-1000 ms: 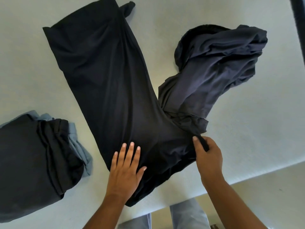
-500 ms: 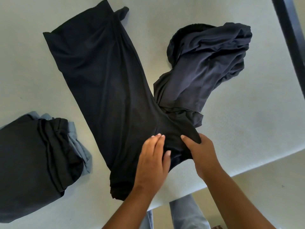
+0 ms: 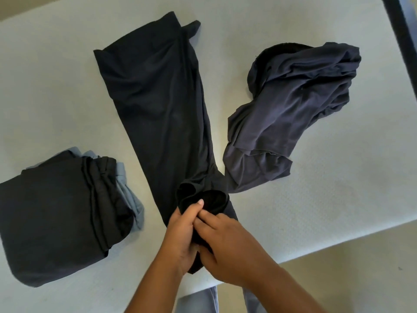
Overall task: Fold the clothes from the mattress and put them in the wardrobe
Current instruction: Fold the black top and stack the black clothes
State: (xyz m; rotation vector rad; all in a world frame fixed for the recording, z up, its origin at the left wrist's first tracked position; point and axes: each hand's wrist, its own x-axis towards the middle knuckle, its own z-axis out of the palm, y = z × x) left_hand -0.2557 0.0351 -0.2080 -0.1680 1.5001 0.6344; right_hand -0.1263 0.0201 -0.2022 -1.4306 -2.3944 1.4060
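Black garment lies long & mostly flat on the mattress, running from upper centre of the frame down to lower centre. Its near end is bunched into a rolled lump just above the hands. L hand at lower centre has fingers curled round that bunched end, thumb up against the roll. R hand, touching it on the right, pinches the same cloth w/ curled fingers; a dark strip of fabric shows between the two hands. Navy garment sits crumpled at centre right, its lower edge just beside the black one near the roll. Folded pile of dark clothes w/ a grey-blue piece under it is at lower left, apart from both hands.
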